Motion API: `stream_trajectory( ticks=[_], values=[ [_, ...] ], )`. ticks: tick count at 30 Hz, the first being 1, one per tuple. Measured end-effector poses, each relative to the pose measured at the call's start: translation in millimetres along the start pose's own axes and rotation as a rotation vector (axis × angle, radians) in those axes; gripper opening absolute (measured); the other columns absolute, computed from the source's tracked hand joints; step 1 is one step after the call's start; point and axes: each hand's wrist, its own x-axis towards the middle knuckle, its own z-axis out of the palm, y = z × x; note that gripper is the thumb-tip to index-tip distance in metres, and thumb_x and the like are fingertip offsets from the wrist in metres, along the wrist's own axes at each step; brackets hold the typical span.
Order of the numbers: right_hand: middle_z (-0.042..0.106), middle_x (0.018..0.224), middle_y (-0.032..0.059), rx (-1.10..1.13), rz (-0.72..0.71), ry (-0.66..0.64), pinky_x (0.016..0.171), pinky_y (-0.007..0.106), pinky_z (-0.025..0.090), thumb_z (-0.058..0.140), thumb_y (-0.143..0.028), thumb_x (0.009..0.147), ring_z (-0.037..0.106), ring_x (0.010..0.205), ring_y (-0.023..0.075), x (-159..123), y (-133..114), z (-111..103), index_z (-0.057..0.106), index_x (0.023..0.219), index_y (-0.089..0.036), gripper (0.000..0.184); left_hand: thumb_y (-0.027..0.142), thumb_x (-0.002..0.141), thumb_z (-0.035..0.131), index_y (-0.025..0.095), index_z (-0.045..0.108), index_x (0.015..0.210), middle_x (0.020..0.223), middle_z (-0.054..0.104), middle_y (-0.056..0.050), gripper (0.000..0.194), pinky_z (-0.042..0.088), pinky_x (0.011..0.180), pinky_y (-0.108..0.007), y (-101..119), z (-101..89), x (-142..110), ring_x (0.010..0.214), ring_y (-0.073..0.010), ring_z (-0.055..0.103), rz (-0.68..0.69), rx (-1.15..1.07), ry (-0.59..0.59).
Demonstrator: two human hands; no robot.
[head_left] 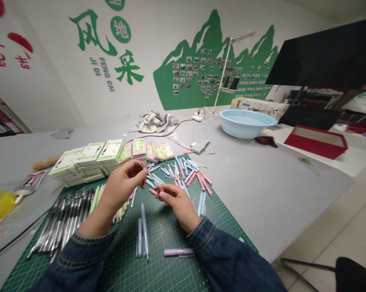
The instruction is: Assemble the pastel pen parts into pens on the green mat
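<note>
The grey table (262,190) stretches wide in front of me, and on it lies the green cutting mat (164,231) under both my arms. Far across the table sits a pale blue basin (246,121), with a red box (317,142) to its right. Nearer, along the mat's far edge, are stacks of white and green boxes (88,160). A row of black pens (64,223) lies on the mat's left side, and a loose heap of pastel pens (186,174) lies just beyond my hands. My left hand (122,184) is curled, its fingertips pinching a thin refill (148,173) that slants down toward my right. My right hand (175,200) is also closed, pinching a pink pen barrel (154,191) at its tip. The two pieces are held above the mat, nearly touching.
</note>
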Motion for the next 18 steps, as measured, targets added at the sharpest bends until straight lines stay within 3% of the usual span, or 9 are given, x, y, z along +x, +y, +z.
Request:
stream_trajectory(
  ticks=[5,11,18],
  values=[
    [0.061,0.071,0.0004,-0.030,-0.039,-0.075,0.063,0.026,0.040,0.063,-0.032,0.077,0.051,0.064,0.0124,-2.0,-0.6,1.0,0.069,0.090,-0.019,0.019,0.034,0.079,0.057,0.018,0.062,0.078,0.069,0.062,0.000,0.017,0.041,0.052,-0.022,4.5,2.2,-3.6,0.056,-0.0113,0.053,0.020,0.218,-0.181],
    [0.055,0.071,0.0000,0.024,-0.044,-0.130,0.060,0.025,0.035,0.059,-0.035,0.081,0.044,0.062,0.0113,-4.5,-1.1,3.9,0.067,0.092,-0.019,0.021,0.038,0.081,0.055,0.018,0.063,0.083,0.068,0.060,0.001,0.022,0.039,0.051,-0.021,2.1,-4.0,-7.7,0.052,-0.0099,0.048,0.021,0.229,-0.172],
    [0.055,0.071,0.0004,0.150,0.028,-0.173,0.058,0.024,0.034,0.060,-0.037,0.081,0.045,0.061,0.0101,-5.1,-0.3,4.0,0.065,0.091,-0.017,0.022,0.036,0.080,0.055,0.018,0.064,0.080,0.071,0.062,-0.001,0.020,0.040,0.053,-0.021,0.8,3.0,-11.0,0.059,-0.0124,0.052,0.045,0.218,-0.190]
  ],
)
